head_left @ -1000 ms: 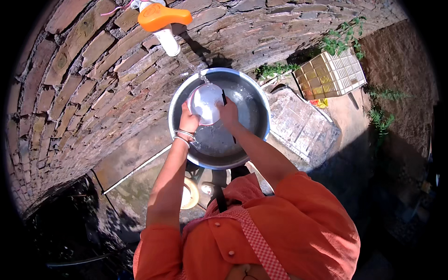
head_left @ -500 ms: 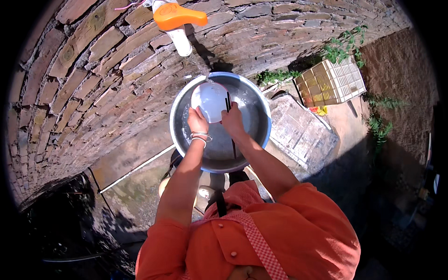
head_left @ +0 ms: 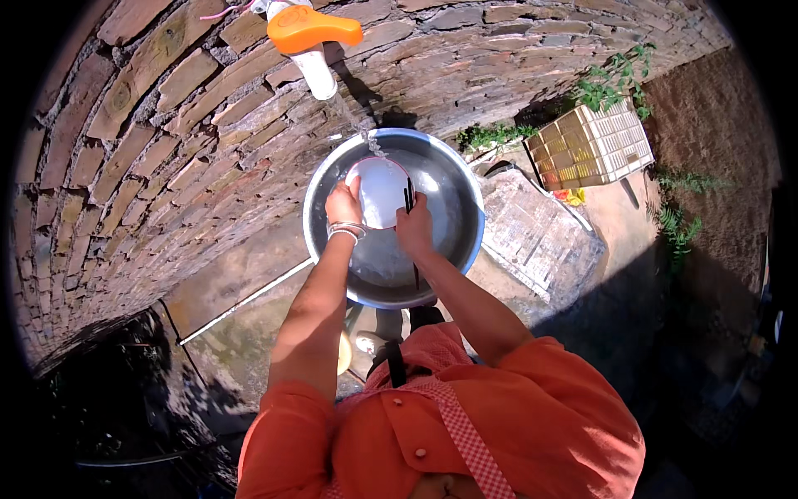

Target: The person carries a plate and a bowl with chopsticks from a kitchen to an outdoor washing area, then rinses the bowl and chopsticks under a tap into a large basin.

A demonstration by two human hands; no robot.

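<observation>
Two hands hold a white bowl (head_left: 383,195) above a metal basin (head_left: 378,279), under running water (head_left: 364,135).
The left hand (head_left: 342,204) grips the left side of the bowl; the right hand (head_left: 414,229) is at its right side and holds also dark chopsticks (head_left: 408,198). The water comes from a white tap (head_left: 317,76) with orange handle (head_left: 312,29), near the brick wall (head_left: 191,141).

Strongly sunlit across wall (head_left: 208,125), casting a crisp shadow (head_left: 357,86) beside tap (head_left: 314,71). Glinting in basin (head_left: 449,224), nearly white on bowl (head_left: 384,195). Sunk into deep shade toward both lower corners. Bent near a black fisheye rim.
</observation>
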